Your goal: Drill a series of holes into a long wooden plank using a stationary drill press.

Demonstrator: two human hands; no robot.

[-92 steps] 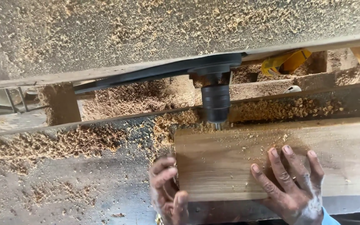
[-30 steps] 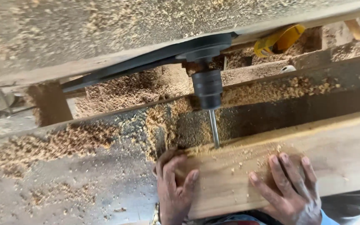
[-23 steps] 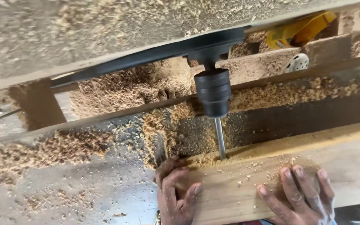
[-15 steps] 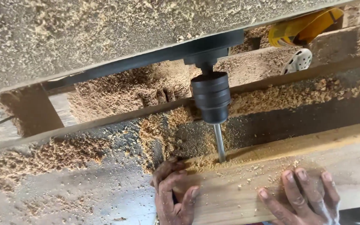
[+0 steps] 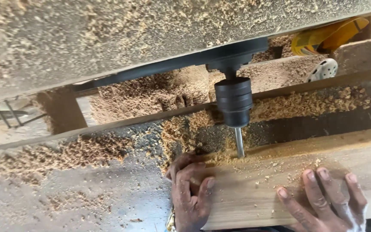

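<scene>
Left hand (image 5: 190, 195) grips the end of the pale wooden plank (image 5: 280, 180); right hand (image 5: 323, 202) lies flat, spread, farther along. The steel drill bit (image 5: 239, 142) meets the plank's far edge, nearer the left hand.

A grey counter (image 5: 65, 202) fills the lower left, with pale wood dust spread over it. A thick heap of light brown sawdust (image 5: 78, 150) lies along a long thin wooden rail (image 5: 108, 126) that runs across the view. Above, a wide grey slab speckled with sawdust (image 5: 129, 34) covers the top. A short brown wooden post (image 5: 61, 109) stands under it on the left, and thin grey metal rods (image 5: 5, 114) show beside it. At the upper right sit a yellow curved plastic thing (image 5: 327, 38) and a white shoe with holes (image 5: 323, 69). Soft daylight falls over everything.
</scene>
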